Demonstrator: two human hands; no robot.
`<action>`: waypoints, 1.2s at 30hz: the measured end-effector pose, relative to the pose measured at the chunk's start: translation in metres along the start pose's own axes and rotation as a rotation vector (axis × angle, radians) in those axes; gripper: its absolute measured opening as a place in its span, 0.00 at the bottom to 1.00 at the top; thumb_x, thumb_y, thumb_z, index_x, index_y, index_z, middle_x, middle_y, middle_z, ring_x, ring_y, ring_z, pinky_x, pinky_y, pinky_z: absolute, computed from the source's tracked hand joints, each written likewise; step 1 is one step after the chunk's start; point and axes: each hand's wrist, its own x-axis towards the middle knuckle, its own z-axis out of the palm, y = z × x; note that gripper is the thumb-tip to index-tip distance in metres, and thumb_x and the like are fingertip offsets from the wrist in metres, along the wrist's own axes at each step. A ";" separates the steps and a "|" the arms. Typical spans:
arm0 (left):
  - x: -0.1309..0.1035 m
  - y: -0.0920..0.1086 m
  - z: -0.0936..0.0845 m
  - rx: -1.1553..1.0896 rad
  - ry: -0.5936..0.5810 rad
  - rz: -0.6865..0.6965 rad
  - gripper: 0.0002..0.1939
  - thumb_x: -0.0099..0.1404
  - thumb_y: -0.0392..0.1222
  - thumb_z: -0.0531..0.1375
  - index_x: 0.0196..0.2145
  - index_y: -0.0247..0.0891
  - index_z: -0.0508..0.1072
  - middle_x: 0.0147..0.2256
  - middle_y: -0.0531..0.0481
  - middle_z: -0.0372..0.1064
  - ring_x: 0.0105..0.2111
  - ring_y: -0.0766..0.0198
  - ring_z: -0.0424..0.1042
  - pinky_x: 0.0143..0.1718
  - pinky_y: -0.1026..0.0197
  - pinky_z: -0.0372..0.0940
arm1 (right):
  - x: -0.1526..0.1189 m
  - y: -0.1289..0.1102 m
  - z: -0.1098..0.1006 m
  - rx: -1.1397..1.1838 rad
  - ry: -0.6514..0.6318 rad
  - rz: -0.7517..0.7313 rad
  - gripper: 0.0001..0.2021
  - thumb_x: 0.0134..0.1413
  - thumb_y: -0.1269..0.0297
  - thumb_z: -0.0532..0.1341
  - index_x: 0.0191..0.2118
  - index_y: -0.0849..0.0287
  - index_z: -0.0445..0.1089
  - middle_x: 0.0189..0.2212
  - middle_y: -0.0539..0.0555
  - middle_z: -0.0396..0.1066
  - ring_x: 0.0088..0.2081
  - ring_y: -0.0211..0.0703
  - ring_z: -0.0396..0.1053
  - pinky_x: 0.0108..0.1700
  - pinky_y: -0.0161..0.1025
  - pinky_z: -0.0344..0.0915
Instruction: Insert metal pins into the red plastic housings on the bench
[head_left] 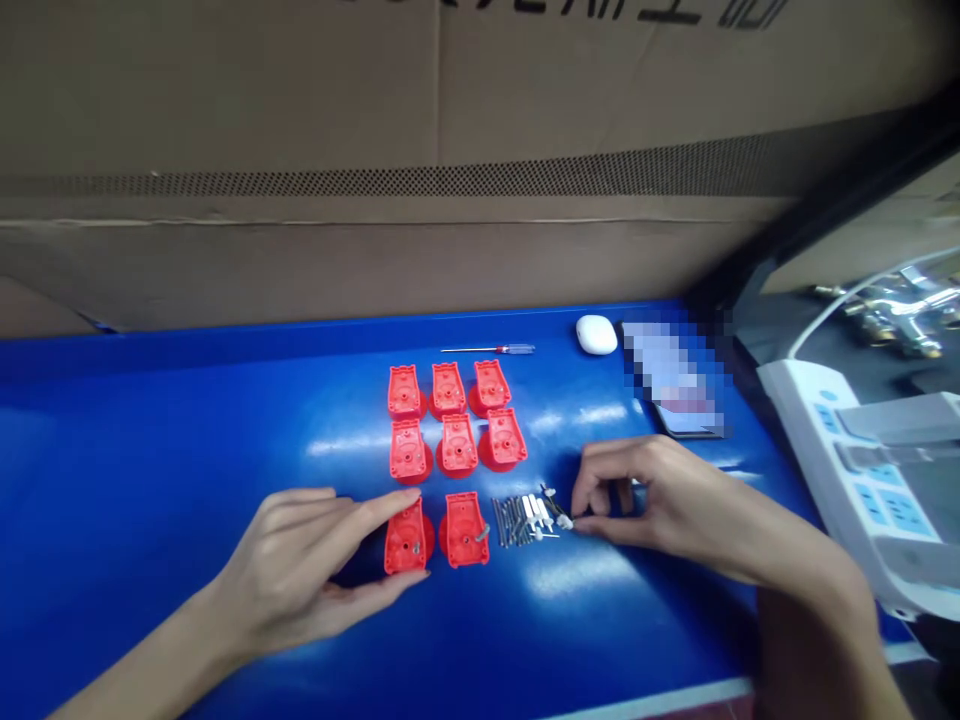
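Observation:
My left hand has its thumb and forefinger closed on the near and far ends of a red plastic housing, which stands on the blue table. Just right of it is a second red housing with a small metal piece in it. Several more red housings stand in two rows behind. My right hand has curled fingers, its fingertips closed at a small white plastic part at the edge of a small-parts group. That group holds thin metal pins and white plastic pieces.
A screwdriver lies behind the housings. Farther right are a white rounded case and a phone, partly blurred. A white power strip stands at the right edge, with metal taps beyond. Cardboard walls the back.

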 end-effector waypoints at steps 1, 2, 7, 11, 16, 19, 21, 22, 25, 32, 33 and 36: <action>0.000 0.000 0.000 -0.003 0.000 -0.001 0.33 0.68 0.47 0.75 0.65 0.36 0.74 0.25 0.60 0.71 0.22 0.69 0.70 0.30 0.62 0.65 | 0.000 0.001 0.000 0.004 0.001 -0.001 0.06 0.65 0.56 0.72 0.39 0.50 0.83 0.37 0.48 0.81 0.34 0.39 0.75 0.36 0.37 0.68; 0.001 0.000 -0.001 -0.005 -0.005 -0.002 0.33 0.68 0.47 0.75 0.66 0.36 0.73 0.25 0.61 0.71 0.22 0.69 0.70 0.31 0.62 0.65 | -0.001 0.001 -0.001 0.008 0.004 -0.001 0.06 0.65 0.55 0.71 0.39 0.50 0.84 0.36 0.49 0.81 0.33 0.39 0.75 0.36 0.37 0.68; 0.002 0.001 -0.003 0.002 -0.004 0.016 0.33 0.68 0.47 0.75 0.65 0.34 0.73 0.25 0.60 0.71 0.22 0.69 0.70 0.30 0.62 0.64 | -0.003 0.003 -0.003 0.019 0.003 0.021 0.08 0.66 0.55 0.70 0.37 0.51 0.84 0.36 0.49 0.81 0.33 0.39 0.75 0.36 0.37 0.67; 0.002 0.002 -0.003 0.010 -0.001 0.012 0.32 0.69 0.46 0.74 0.66 0.34 0.73 0.26 0.59 0.74 0.23 0.68 0.72 0.30 0.62 0.65 | -0.004 0.006 -0.004 0.015 0.011 0.070 0.10 0.66 0.53 0.70 0.36 0.53 0.82 0.34 0.51 0.81 0.32 0.41 0.75 0.36 0.38 0.67; 0.002 0.004 -0.005 0.050 -0.008 0.016 0.30 0.70 0.49 0.73 0.64 0.37 0.74 0.27 0.59 0.76 0.24 0.67 0.76 0.34 0.62 0.69 | -0.005 0.007 -0.004 0.003 0.025 0.137 0.10 0.65 0.52 0.69 0.40 0.53 0.82 0.34 0.51 0.82 0.33 0.43 0.77 0.36 0.38 0.68; 0.004 0.005 -0.005 0.050 0.003 0.014 0.30 0.70 0.49 0.73 0.64 0.36 0.74 0.27 0.58 0.76 0.24 0.66 0.76 0.32 0.62 0.68 | -0.005 0.007 -0.002 -0.032 0.032 0.152 0.08 0.63 0.55 0.70 0.40 0.52 0.81 0.33 0.50 0.81 0.32 0.42 0.76 0.36 0.38 0.68; 0.004 0.005 -0.005 0.056 0.003 0.008 0.30 0.70 0.50 0.74 0.63 0.36 0.75 0.26 0.58 0.76 0.23 0.66 0.76 0.31 0.61 0.67 | -0.004 0.007 -0.001 -0.055 0.048 0.162 0.06 0.61 0.57 0.70 0.40 0.53 0.81 0.32 0.49 0.81 0.31 0.41 0.76 0.35 0.38 0.67; 0.005 0.005 -0.004 0.058 0.002 0.008 0.29 0.70 0.50 0.73 0.63 0.36 0.75 0.26 0.59 0.75 0.23 0.67 0.75 0.31 0.61 0.67 | -0.004 0.007 0.000 -0.065 0.058 0.166 0.06 0.61 0.58 0.70 0.40 0.53 0.81 0.32 0.49 0.81 0.31 0.41 0.76 0.35 0.38 0.67; 0.005 0.003 -0.004 0.063 0.005 0.014 0.30 0.69 0.51 0.73 0.63 0.36 0.75 0.25 0.60 0.72 0.22 0.67 0.73 0.31 0.61 0.67 | -0.003 0.009 -0.001 -0.079 0.095 0.161 0.05 0.60 0.59 0.70 0.39 0.53 0.81 0.32 0.50 0.81 0.31 0.42 0.75 0.35 0.39 0.67; 0.002 0.015 -0.014 -0.122 0.168 -0.018 0.37 0.67 0.55 0.75 0.66 0.34 0.74 0.23 0.62 0.64 0.19 0.70 0.65 0.24 0.64 0.63 | -0.013 -0.007 -0.004 0.024 0.252 -0.042 0.07 0.65 0.56 0.72 0.40 0.52 0.82 0.35 0.51 0.81 0.34 0.42 0.77 0.39 0.39 0.72; 0.002 0.022 -0.017 -0.208 0.185 -0.095 0.31 0.69 0.52 0.74 0.64 0.39 0.75 0.22 0.63 0.63 0.19 0.71 0.66 0.24 0.66 0.64 | -0.013 -0.015 0.000 0.046 0.303 -0.136 0.05 0.65 0.57 0.72 0.41 0.52 0.82 0.35 0.51 0.81 0.34 0.41 0.77 0.38 0.38 0.72; 0.007 0.046 -0.026 -0.515 0.068 -0.304 0.23 0.75 0.46 0.69 0.64 0.42 0.74 0.26 0.60 0.72 0.19 0.73 0.66 0.21 0.69 0.65 | -0.010 -0.044 0.019 0.130 0.410 -0.523 0.05 0.63 0.69 0.73 0.42 0.51 0.81 0.33 0.48 0.79 0.31 0.37 0.76 0.35 0.36 0.72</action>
